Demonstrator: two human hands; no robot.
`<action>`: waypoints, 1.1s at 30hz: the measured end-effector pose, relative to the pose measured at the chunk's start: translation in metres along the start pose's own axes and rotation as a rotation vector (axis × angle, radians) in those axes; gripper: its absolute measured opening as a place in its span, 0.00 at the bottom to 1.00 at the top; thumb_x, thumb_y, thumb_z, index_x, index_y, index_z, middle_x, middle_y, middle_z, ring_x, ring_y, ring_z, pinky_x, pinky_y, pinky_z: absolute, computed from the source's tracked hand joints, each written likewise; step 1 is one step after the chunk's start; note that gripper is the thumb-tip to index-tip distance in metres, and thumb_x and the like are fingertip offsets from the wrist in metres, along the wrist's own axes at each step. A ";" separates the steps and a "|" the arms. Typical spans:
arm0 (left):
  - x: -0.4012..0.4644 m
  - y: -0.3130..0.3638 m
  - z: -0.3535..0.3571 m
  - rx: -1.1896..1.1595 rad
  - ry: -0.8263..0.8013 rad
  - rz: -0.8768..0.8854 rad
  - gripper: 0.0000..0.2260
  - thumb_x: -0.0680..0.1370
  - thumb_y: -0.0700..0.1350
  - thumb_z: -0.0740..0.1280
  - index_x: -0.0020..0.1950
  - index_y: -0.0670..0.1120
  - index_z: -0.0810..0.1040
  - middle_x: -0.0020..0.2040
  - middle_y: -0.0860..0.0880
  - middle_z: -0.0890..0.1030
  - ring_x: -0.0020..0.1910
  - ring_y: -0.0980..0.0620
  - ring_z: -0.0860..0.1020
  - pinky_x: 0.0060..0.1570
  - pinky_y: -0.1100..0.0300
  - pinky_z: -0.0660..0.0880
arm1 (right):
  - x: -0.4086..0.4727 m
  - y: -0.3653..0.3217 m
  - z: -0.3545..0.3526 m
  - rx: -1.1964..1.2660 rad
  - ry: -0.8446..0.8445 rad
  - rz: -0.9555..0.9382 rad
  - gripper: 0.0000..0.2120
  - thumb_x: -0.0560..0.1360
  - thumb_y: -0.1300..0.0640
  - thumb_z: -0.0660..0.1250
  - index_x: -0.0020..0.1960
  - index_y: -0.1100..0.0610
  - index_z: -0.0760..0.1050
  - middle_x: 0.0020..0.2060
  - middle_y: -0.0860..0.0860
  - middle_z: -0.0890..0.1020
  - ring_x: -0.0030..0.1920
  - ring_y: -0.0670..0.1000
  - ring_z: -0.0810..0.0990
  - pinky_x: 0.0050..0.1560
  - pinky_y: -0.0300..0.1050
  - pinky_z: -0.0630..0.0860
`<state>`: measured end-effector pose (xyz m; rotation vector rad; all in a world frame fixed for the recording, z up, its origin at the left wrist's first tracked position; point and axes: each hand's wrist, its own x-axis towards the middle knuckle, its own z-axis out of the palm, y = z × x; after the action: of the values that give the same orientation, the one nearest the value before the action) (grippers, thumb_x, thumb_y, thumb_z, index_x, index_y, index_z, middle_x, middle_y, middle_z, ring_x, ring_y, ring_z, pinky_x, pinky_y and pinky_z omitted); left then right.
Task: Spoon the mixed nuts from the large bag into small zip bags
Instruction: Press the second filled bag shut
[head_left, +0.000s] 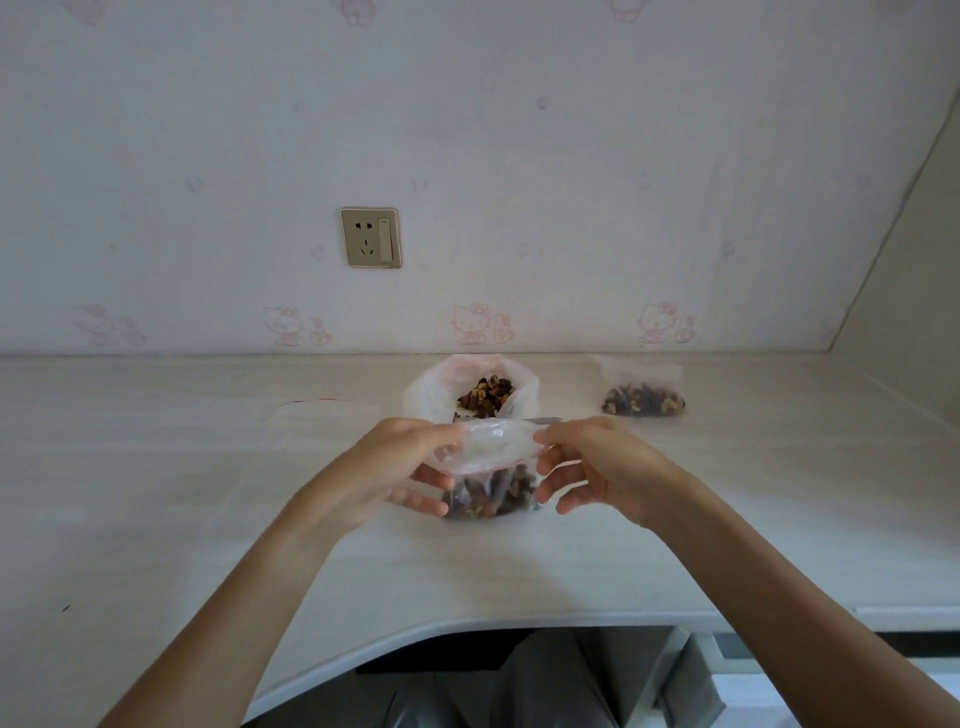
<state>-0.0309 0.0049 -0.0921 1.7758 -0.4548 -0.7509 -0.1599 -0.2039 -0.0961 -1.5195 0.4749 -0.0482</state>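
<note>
You are facing open desk (156, 519) on both sides; the large bag (470, 392) is blocking straight ahead, a filled bag (643, 397) far right.

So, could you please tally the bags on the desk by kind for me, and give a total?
Large bag of mixed nuts, open: 1
Small zip bags holding nuts: 2, one held between left hand and right hand, one set aside at the right
Empty small zip bags lying flat: at least 1
Total: 4 bags
</note>
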 end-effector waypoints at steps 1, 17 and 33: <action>0.001 -0.002 -0.002 -0.132 -0.066 -0.035 0.17 0.80 0.54 0.72 0.55 0.41 0.85 0.47 0.41 0.85 0.40 0.49 0.85 0.40 0.50 0.84 | 0.001 0.004 -0.002 0.120 -0.029 0.031 0.11 0.81 0.56 0.67 0.56 0.64 0.77 0.37 0.58 0.83 0.35 0.59 0.84 0.30 0.46 0.79; 0.004 -0.006 -0.001 -0.298 -0.016 0.102 0.16 0.66 0.48 0.82 0.49 0.43 0.85 0.43 0.42 0.85 0.41 0.50 0.85 0.40 0.58 0.83 | 0.016 0.020 -0.003 0.280 -0.003 0.060 0.07 0.75 0.56 0.76 0.49 0.59 0.82 0.37 0.54 0.82 0.35 0.51 0.82 0.28 0.42 0.75; 0.007 -0.015 0.007 -0.022 0.066 0.110 0.18 0.78 0.58 0.73 0.37 0.45 0.85 0.40 0.44 0.85 0.39 0.49 0.85 0.44 0.46 0.86 | 0.007 0.018 0.002 -0.049 0.059 -0.110 0.14 0.83 0.52 0.64 0.47 0.61 0.81 0.34 0.58 0.82 0.34 0.57 0.82 0.32 0.50 0.80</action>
<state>-0.0313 0.0002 -0.1093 1.7351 -0.4947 -0.6163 -0.1579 -0.2025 -0.1153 -1.5951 0.4419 -0.1691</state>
